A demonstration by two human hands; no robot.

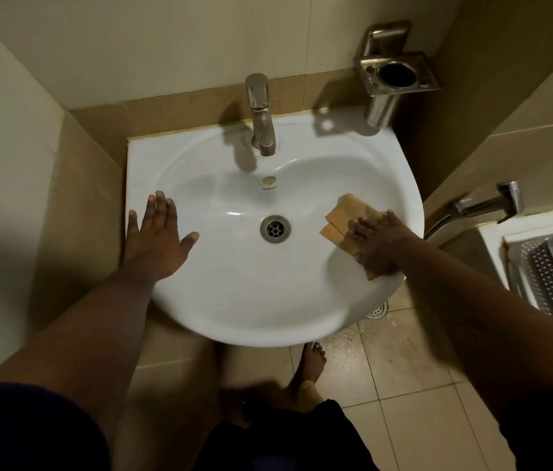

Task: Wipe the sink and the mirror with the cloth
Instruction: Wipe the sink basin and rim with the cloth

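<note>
A white ceramic sink point(254, 294) fills the middle of the head view, with a metal drain point(275, 228) at its centre. On the right inner slope of the basin lies a folded tan cloth point(343, 215), and my right hand point(375, 241) presses flat on it. My left hand point(156, 237) rests flat on the sink's left rim, fingers spread, holding nothing. No mirror is in view.
A chrome tap point(261, 113) stands at the sink's back edge. A steel tumbler holder point(394, 76) is fixed to the wall at the back right. A spray hose point(482, 205) and a perforated rack point(547, 273) sit at the right. My bare feet point(312, 362) stand on wet floor tiles.
</note>
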